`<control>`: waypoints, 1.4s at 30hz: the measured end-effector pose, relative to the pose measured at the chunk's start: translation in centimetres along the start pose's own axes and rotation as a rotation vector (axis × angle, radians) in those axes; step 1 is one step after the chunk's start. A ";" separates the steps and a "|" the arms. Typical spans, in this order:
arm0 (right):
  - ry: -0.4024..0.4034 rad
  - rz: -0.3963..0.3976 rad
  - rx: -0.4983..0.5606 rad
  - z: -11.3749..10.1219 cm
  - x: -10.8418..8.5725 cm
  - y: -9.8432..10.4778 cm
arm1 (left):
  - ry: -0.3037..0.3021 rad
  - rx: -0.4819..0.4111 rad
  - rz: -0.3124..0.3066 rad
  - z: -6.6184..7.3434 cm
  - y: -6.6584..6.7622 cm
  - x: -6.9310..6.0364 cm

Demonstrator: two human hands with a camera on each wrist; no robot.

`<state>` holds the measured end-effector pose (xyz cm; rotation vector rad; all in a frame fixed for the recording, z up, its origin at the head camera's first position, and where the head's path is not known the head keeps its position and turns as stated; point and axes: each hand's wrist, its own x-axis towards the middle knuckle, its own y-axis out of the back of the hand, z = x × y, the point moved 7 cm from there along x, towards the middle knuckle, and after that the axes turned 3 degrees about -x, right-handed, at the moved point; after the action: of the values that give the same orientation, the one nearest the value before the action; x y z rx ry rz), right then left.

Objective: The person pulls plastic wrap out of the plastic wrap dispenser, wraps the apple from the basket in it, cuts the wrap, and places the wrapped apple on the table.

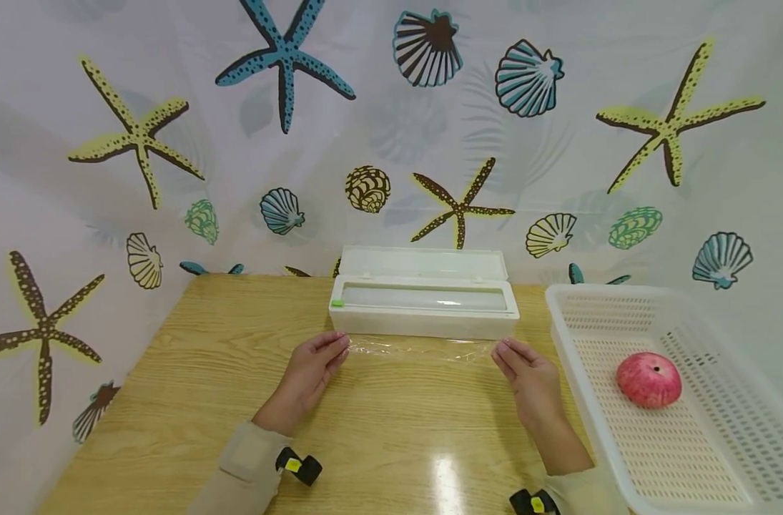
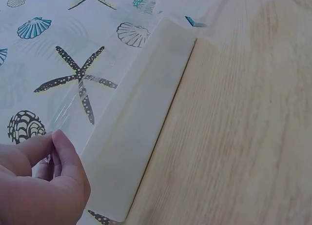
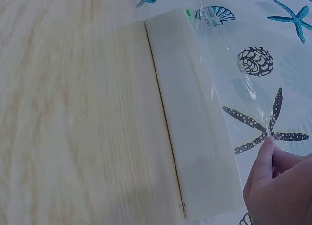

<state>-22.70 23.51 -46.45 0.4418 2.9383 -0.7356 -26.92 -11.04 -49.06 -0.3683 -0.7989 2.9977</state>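
Observation:
A thin strip of clear plastic wrap stretches between both hands, in front of a white plastic wrap dispenser. My left hand pinches one end of the film between thumb and fingers. At the other end my right hand pinches it the same way. The dispenser's lid stands raised at the back, and a roll shows inside. A green slider sits at its left end. In the left wrist view the film rises from the pinching fingertips.
On the right stands a white perforated plastic basket with a pinkish-red round fruit in it. The wooden table lies under everything. A curtain printed with starfish and shells hangs behind.

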 end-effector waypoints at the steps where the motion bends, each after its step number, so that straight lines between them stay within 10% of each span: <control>1: 0.001 -0.013 0.018 -0.1 0.0 -0.1 | 0.002 -0.016 0.000 0.1 0.0 0.0; 42: 0.200 0.018 0.220 -3.5 -0.7 -1.6 | -0.088 -0.145 -0.058 3.8 -2.3 -1.1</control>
<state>-22.51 23.65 -42.53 0.5905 3.0419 -1.0780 -26.78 -11.01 -44.53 -0.2129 -1.0188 2.9285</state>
